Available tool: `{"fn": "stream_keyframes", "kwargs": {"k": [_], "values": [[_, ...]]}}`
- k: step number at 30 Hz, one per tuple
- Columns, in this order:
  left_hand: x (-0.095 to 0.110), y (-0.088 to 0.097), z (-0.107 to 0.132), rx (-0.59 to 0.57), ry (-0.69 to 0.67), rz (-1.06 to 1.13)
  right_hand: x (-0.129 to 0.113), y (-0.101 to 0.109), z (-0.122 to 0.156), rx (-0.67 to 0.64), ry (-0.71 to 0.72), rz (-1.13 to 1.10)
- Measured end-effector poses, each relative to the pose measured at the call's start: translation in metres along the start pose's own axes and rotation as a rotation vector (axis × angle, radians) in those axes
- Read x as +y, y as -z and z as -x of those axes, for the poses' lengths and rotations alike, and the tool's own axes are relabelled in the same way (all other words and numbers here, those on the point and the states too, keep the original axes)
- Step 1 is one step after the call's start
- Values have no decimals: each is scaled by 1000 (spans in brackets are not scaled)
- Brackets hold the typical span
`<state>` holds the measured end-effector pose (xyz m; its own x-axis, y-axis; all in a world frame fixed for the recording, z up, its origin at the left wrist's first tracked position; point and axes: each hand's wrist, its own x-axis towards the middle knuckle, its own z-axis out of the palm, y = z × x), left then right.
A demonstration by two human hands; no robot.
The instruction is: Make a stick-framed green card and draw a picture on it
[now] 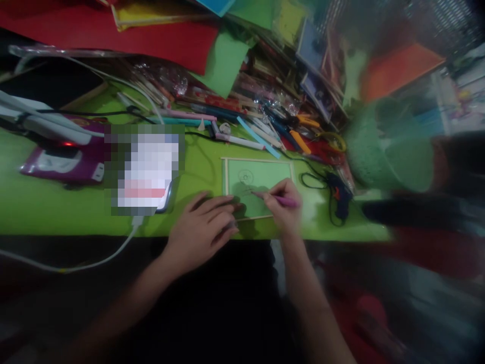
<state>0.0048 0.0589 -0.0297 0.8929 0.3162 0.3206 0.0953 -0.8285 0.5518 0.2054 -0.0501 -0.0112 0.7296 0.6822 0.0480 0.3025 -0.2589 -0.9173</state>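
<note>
A green card [269,174] with pale strips along its edges lies on the green table in front of me. On it is a small dark drawing [245,177] of circles, with a few lines below. My right hand [285,205] grips a purple pen [284,200], its tip at the card by those lines. My left hand [206,222] rests at the card's lower left edge, palm down, fingers stretched out and holding nothing. Left of that hand lies a phone [163,202] with a lit, blurred-out screen and a white cable [137,221] plugged in.
A dark glue gun [338,197] with a cord lies right of the card. Pens, orange-handled scissors [300,141] and other tools crowd behind it. A green bucket [390,146] stands at right. A purple pack [64,162] and power strip [49,121] are at left.
</note>
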Motion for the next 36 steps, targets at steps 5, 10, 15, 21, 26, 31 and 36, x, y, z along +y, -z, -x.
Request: {"fn": "stream_keyframes", "kwargs": {"k": [5,10,15,21,26,31,36], "values": [[0,0,-1,-5,9,5,-3,1,-1,4,14,21],[0,0,-1,-6,-1,-6,-5,0,-1,10,21,25],[0,0,-1,28,-1,16,-6,-1,-2,28,11,23],[-1,-1,-1,26,-15,-5,5,0,-2,52,19,-242],[-1,-3,0,42,-5,-11,8,2,-4,287,143,-474],[-3,-4,2,98,9,15,4,7,-5,534,188,-398],[-5,-5,4,227,70,112,7,20,-6,616,169,-479]]}}
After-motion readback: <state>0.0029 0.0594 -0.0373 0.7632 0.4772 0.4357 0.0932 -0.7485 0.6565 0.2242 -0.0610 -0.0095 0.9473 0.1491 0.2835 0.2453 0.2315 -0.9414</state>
